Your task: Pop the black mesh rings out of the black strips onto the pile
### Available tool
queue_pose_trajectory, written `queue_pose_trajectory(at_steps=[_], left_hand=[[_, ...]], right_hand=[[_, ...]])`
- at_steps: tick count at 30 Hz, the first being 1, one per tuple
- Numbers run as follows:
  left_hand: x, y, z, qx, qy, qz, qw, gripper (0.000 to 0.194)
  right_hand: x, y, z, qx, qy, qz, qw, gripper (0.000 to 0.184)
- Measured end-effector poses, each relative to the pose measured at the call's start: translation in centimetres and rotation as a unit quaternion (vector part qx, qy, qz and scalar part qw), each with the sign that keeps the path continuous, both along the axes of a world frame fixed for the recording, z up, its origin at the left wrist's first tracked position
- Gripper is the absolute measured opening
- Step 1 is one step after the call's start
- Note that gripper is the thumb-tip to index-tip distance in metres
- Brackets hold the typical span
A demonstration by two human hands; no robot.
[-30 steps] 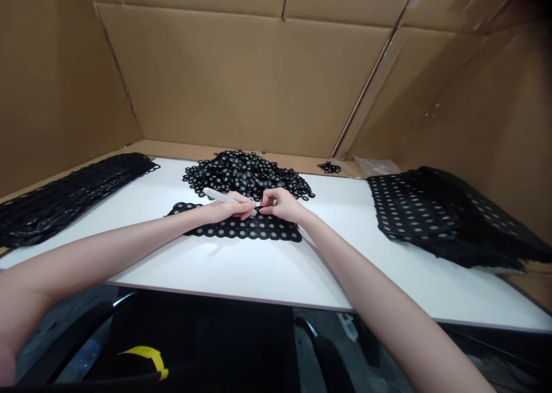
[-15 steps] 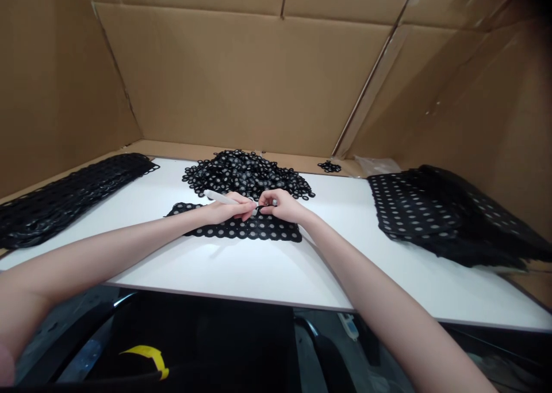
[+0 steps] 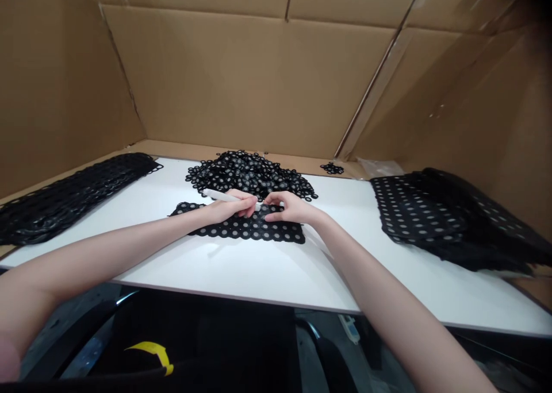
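- Evidently in use: one white tabletop (image 3: 241,269), its near edge running across the foreground.
- Sheet: one black dotted sheet (image 3: 259,232) lies on it, mid-table, beneath both hands. Dots are partly covered; no full count possible.
- Left hand (image 3: 238,205): fingers pinch one white pen (image 3: 218,196), its tip end over the sheet; this grip is unchanged.
- Right hand (image 3: 295,208): change noted. Half a second ago thumb and forefinger were drawn together on a small dark bit; now they stand apart over the sheet's far side. Whether a piece stays at the fingertips is too small to tell.
- Assessment: that hold appears released, so work at this spot seems to be between two grips.
- Side stock: two stacks, one left stack (image 3: 77,195) of black openwork and one right stack (image 3: 414,209) of dotted sheets. Layers not countable.
- Beyond the hands: one large heap of small black rings (image 3: 250,173), too many to count.
- Farther, right of the heap: one small ring cluster (image 3: 332,168).
- Farthest: one cardboard wall (image 3: 241,77).
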State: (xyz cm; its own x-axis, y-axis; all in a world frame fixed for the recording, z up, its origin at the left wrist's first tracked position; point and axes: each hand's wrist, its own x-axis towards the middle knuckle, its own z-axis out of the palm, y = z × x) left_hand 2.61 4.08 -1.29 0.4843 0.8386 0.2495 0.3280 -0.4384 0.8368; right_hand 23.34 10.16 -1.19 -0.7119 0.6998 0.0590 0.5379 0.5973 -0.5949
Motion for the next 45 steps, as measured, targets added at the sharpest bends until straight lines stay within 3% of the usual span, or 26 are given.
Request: queue_pose_trajectory(at_steps=[7,27,45], left_hand=[[0.3,-1.3,0.3,0.024,0.018,-0.023,0.999,0.05],[0.8,-2.0,0.3,0.052,0.069,0.007,0.996,0.048],[1.0,-2.0,0.8,0.001,0.08,-0.016,0.997,0.049]], right_hand=[[-0.5,-1.9,1.5,0.058,-0.098,-0.034,0.993,0.02],[-1.1,-1.9,1.3,0.08,-0.064,-0.043,0.994,0.019],[-1.2,-1.9,1.1,0.079,-0.054,-0.045,0.994,0.022]])
